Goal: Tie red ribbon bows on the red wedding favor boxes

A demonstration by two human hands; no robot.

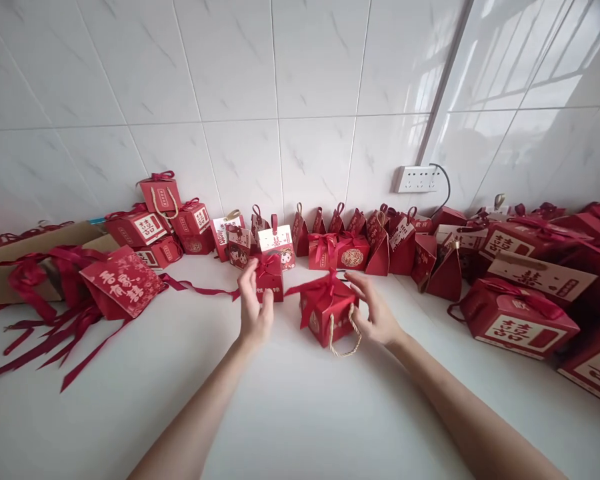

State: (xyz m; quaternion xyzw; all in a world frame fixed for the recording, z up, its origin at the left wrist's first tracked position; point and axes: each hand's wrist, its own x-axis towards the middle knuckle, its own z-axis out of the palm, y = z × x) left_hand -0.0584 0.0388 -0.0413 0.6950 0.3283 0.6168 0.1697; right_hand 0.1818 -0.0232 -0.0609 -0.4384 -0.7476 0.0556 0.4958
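Note:
A red gift box (325, 308) with a ribbon bow on top and a twisted rope handle (345, 351) stands on the white table in front of me. At its right side is my right hand (379, 313), its fingers apart and curved beside the box; whether they touch it I cannot tell. To the left, my left hand (256, 310) is open, fingers raised and thumb apart. Just behind that hand stands a smaller red box (270, 280) with a bow, partly covered by the fingers.
Finished-looking red boxes (353, 251) line the tiled wall. More large boxes (523, 320) crowd the right side. On the left lie loose dark-red ribbons (70, 333), a tilted red box (125, 283) and a cardboard carton (10, 270). A power strip (417, 179) is on the wall.

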